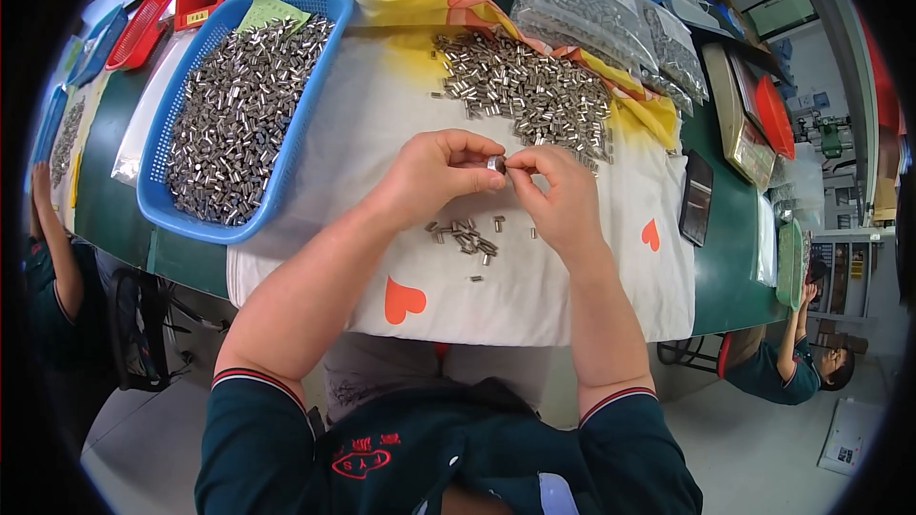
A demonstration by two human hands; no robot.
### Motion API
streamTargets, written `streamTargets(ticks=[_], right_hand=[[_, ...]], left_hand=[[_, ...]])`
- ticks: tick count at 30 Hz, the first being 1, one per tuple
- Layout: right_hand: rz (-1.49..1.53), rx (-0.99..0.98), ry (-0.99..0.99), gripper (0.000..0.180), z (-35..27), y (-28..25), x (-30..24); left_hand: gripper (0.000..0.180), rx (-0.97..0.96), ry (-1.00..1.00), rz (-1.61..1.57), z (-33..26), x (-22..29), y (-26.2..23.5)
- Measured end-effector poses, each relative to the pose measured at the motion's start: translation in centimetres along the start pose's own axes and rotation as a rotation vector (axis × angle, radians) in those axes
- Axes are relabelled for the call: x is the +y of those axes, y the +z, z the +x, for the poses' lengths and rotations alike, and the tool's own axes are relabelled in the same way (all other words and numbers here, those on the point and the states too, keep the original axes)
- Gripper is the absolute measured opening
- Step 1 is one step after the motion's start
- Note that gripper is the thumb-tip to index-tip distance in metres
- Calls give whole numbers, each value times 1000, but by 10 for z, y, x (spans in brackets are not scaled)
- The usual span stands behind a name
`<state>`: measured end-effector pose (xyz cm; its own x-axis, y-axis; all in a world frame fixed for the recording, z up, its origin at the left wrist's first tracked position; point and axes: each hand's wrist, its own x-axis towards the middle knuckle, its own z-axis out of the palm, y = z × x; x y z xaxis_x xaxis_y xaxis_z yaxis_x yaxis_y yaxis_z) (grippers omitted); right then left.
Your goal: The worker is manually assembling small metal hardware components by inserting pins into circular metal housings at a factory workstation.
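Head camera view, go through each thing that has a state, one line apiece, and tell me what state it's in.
Left hand: pinching a small metal sleeve.
Right hand: fingertips closed on the same sleeve.
Blue basket: heaped with metal sleeves.
White cloth: spread flat, loose sleeves on it.
Clear bags: filled, lying on the table.

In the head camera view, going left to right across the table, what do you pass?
Red basket → blue basket of small metal sleeves → left hand → the metal sleeve pinched between both hands → right hand → dark calculator → red tray.
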<state>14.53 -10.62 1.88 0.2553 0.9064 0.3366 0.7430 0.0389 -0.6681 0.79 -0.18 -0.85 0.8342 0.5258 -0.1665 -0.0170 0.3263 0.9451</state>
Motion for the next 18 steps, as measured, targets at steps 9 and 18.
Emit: streamTargets(ticks=[9, 18], right_hand=[[-218, -200, 166, 8, -19, -37, -7], [-529, -206, 81, 10, -63, -24, -14]], left_hand=[[30, 13, -10, 10, -3, 1, -5], [32, -15, 7, 31, 1, 3, -3]])
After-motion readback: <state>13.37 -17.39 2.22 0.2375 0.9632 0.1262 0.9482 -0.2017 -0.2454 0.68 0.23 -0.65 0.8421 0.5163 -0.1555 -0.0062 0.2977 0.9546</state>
